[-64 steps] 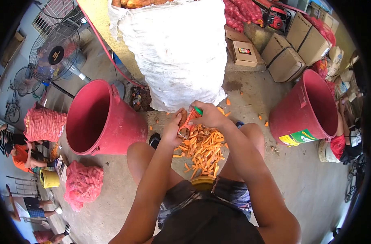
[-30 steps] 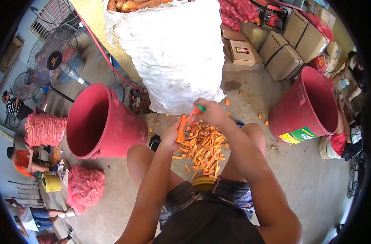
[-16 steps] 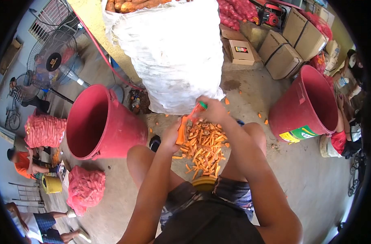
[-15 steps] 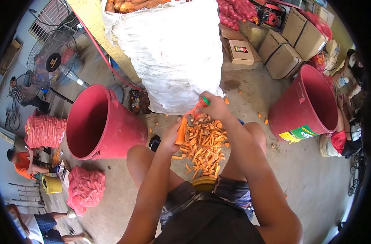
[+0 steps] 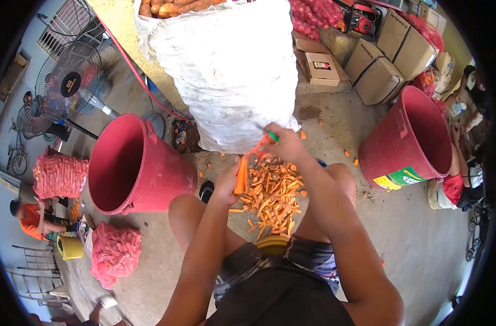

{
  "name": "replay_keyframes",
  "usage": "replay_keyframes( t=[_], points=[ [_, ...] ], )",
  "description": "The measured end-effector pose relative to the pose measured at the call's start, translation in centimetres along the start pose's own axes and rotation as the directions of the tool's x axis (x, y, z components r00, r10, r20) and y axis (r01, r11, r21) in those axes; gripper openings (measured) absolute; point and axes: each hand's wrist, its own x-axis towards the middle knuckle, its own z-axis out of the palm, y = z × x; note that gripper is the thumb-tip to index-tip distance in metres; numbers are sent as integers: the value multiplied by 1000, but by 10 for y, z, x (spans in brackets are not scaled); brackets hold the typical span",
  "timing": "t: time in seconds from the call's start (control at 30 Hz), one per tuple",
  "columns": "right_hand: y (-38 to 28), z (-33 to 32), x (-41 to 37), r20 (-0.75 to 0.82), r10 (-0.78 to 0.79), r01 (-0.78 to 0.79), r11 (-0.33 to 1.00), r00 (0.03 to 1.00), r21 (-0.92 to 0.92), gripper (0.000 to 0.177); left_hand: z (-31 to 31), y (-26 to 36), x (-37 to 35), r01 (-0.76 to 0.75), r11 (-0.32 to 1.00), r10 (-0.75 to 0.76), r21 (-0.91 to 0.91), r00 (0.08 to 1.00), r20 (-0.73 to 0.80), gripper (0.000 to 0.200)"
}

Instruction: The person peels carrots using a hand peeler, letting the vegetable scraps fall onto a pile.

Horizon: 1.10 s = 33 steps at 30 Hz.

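Note:
My left hand [image 5: 225, 183] is closed around carrots [image 5: 241, 176] held upright, with red mesh netting [image 5: 257, 148] at their top end. Just up and to the right, my right hand [image 5: 287, 143] is closed on a green-handled knife [image 5: 273, 136], its blurred blade pointing up and left. The netting stretches between the two hands, with its end at my right fingers. Below them, between my legs, lies a heap of orange carrot pieces and peelings [image 5: 275, 204] on the floor. A large white sack [image 5: 231, 81] stands directly in front, with unpeeled carrots [image 5: 172, 8] at its top.
Red bins stand on the left [image 5: 172, 174] and right [image 5: 375, 152]. Mesh bags of carrots [image 5: 115, 252] lie farther left, near a seated person in orange [image 5: 30, 223] and a yellow bucket [image 5: 70, 247]. A fan [image 5: 68, 81] and cardboard boxes [image 5: 375, 70] are farther back.
My right hand has shifted slightly left and turned, so the knife blade now shows against the sack. At the lower left, a walking person has moved mostly out of view.

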Motion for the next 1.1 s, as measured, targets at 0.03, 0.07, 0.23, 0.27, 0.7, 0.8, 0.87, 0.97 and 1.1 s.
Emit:
replay_keyframes(
  t=[0.03, 0.07, 0.23, 0.27, 0.7, 0.8, 0.87, 0.97, 1.1],
  points=[
    [5, -9, 7, -52, 48, -49, 998, 998, -32, 58, -2, 0, 0, 8, 999, -7, 50, 999, -35, 41],
    [10, -13, 11, -106, 95, -102, 993, 990, -61, 57, -4, 1, 0, 9, 999, -7, 52, 999, -35, 41],
    [-12, 18, -19, 159, -96, 100, 995, 983, -17, 58, 9, 8, -8, -88, 983, 86, -164, 996, -20, 41],
    [-13, 20, -21, 160, -96, 100, 995, 982, -17, 58, 13, 7, -8, -89, 982, 86, -164, 996, -21, 41],
    [-9, 18, -15, 89, -172, 170, 985, 981, 30, 64, 12, 8, -9, -35, 997, 31, -72, 998, -52, 39],
    [-13, 26, -27, 234, -142, 133, 990, 962, 53, 64, 11, 5, -6, -54, 997, 53, -46, 998, -30, 40],
    [-6, 19, -19, 159, -145, 148, 989, 977, -3, 59, 4, -1, 1, -25, 999, 26, 27, 1000, -13, 40],
    [3, -2, -3, -108, -10, 9, 1000, 994, -11, 53, 12, 6, -11, 45, 995, -38, 84, 996, -82, 41],
    [2, -3, 1, -63, 116, -113, 992, 991, 49, 55, 6, 10, -14, -22, 1000, 21, 18, 998, 56, 46]
  ],
)
